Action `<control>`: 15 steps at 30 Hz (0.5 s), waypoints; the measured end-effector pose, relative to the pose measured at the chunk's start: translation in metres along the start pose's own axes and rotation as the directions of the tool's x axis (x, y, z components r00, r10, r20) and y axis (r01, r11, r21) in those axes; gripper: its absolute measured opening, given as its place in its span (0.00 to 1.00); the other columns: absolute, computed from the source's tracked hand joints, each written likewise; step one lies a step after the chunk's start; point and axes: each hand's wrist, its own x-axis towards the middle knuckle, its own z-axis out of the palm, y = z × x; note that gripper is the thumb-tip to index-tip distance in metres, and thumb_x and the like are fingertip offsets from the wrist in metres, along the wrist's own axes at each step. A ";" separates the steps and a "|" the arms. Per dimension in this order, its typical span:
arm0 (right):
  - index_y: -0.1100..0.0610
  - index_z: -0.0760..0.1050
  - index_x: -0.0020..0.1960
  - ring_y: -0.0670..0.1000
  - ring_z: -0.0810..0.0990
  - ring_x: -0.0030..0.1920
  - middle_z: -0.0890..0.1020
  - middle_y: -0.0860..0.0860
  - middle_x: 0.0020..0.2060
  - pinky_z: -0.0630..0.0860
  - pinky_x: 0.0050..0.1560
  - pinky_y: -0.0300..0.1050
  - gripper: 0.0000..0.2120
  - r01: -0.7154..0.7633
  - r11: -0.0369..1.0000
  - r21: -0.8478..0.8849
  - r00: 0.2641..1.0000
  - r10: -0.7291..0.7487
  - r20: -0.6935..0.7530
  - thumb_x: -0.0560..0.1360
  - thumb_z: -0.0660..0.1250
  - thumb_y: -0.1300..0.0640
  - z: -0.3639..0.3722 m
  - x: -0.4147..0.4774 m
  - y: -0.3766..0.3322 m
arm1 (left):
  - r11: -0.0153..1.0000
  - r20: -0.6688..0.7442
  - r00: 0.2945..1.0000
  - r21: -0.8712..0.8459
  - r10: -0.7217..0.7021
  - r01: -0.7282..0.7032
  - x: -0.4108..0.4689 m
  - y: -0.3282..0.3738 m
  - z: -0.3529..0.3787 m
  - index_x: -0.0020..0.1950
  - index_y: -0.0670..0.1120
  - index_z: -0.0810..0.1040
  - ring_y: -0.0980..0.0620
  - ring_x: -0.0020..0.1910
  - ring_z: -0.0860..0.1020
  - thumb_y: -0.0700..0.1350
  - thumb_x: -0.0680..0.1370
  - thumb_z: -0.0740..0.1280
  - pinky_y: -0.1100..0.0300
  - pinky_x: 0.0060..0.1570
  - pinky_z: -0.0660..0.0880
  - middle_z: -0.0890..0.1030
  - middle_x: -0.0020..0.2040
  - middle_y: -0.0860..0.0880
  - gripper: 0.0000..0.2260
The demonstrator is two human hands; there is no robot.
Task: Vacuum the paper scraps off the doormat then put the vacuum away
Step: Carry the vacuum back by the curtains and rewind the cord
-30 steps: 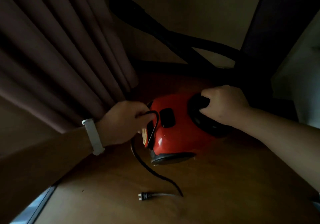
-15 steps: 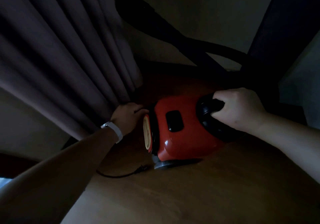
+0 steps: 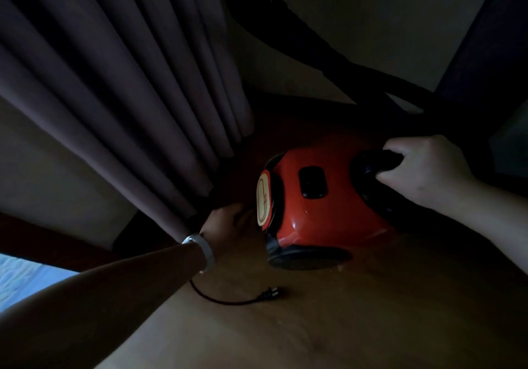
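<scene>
A red canister vacuum point(image 3: 323, 211) with a black switch on top stands on the wooden floor point(image 3: 314, 326). My right hand point(image 3: 423, 171) is closed around its black handle point(image 3: 371, 166). My left hand point(image 3: 225, 223), with a white band on the wrist, sits with curled fingers just left of the vacuum's rear disc, against the curtain's foot. The black power cord point(image 3: 217, 300) comes out from under that wrist and ends in a plug point(image 3: 268, 294) lying on the floor. The vacuum's black hose and wand point(image 3: 288, 26) rise behind it. No doormat or paper scraps are in view.
A heavy purple curtain point(image 3: 114, 89) hangs at the left down to the floor. A pale wall stands behind the vacuum, and dark furniture point(image 3: 491, 40) rises at the right. A bright bluish patch point(image 3: 20, 280) shows at the lower left. The room is very dim.
My left hand has moved left and back from the vacuum's rear toward the curtain, drawing the cord along. The plug has slid left over the floor. My right hand keeps its grip on the handle.
</scene>
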 end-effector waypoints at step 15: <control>0.55 0.80 0.39 0.51 0.78 0.34 0.80 0.51 0.32 0.79 0.38 0.48 0.03 -0.182 0.983 -0.029 0.981 0.183 0.057 0.69 0.72 0.56 0.001 0.007 -0.002 | 0.987 0.309 0.946 0.153 -0.104 0.058 -0.102 0.095 -0.037 0.33 0.51 0.76 0.56 0.29 0.78 0.48 0.70 0.71 0.60 0.31 0.76 0.80 0.31 0.51 0.08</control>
